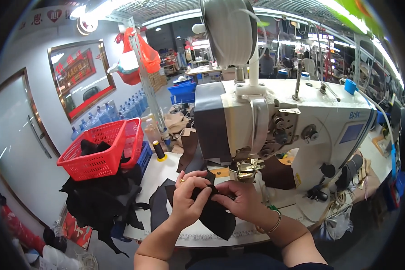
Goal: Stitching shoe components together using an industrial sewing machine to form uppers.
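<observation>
Just in front of my hands the white sewing machine head with its metal presser foot blocks the way forward. To my left, the white table top is open up to the red plastic basket and the black thread spool.

The basket sits left of the sewing machine, with both hands just before its presser foot.

Our two bare hands and what we wear

Our left hand carries a gold ring on one finger; our right hand has a thin metal bangle and a green band at the wrist. Both forearms are uncovered, no sleeves showing.
</observation>
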`<action>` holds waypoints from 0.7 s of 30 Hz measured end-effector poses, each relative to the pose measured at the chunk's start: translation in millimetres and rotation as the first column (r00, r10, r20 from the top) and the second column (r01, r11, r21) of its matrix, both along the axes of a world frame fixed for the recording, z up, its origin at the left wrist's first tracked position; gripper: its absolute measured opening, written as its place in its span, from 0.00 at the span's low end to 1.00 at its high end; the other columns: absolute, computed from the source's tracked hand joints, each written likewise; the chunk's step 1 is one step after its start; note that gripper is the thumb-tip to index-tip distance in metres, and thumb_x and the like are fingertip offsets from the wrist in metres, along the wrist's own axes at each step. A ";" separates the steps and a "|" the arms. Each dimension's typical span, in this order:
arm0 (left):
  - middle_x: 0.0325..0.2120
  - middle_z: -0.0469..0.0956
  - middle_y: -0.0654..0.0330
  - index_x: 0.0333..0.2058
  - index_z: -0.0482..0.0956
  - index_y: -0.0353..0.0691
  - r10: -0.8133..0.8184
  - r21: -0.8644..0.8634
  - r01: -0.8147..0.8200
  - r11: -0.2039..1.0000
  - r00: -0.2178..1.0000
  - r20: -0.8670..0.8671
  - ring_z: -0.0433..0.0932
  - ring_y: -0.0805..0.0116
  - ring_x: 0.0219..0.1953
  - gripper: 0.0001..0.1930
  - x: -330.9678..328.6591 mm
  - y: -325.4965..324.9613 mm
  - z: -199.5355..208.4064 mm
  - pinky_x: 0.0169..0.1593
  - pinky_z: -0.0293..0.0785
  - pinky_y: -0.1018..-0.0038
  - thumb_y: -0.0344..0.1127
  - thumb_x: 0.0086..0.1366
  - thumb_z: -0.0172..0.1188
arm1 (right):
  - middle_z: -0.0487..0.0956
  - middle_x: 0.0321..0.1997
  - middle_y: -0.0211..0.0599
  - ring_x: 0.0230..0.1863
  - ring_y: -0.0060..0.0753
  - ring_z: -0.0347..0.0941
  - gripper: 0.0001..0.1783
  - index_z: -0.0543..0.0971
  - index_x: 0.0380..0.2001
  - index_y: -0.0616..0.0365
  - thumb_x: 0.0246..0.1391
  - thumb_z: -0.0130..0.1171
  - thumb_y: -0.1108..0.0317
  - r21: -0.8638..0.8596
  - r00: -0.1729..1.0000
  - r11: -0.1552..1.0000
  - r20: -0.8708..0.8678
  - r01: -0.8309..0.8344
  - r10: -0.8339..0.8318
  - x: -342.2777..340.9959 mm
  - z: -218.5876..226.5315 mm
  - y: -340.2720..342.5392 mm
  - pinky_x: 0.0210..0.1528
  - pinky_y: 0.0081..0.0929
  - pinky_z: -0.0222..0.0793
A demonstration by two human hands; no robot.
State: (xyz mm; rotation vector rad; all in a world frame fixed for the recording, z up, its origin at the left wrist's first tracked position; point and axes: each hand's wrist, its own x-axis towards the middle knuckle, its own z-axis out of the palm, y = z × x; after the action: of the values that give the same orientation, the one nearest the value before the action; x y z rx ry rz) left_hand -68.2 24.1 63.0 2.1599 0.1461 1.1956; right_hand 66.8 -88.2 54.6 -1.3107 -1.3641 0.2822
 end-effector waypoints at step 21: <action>0.31 0.75 0.65 0.30 0.75 0.34 -0.317 -0.455 0.198 0.868 0.927 -0.202 0.71 0.79 0.37 0.05 62.2 30.4 -50.5 0.44 0.66 0.81 0.29 0.56 0.59 | 0.71 0.16 0.22 0.17 0.11 0.64 0.11 0.77 0.27 0.61 0.52 0.60 0.64 -0.296 0.916 0.954 -0.391 -0.040 -0.083 51.3 -46.1 -8.2 0.19 0.13 0.59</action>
State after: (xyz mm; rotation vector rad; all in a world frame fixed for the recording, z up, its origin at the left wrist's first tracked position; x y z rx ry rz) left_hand -6.0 54.5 12.5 1.8650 0.2057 0.6352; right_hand 118.1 -96.3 8.5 -1.4189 -0.9799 0.7258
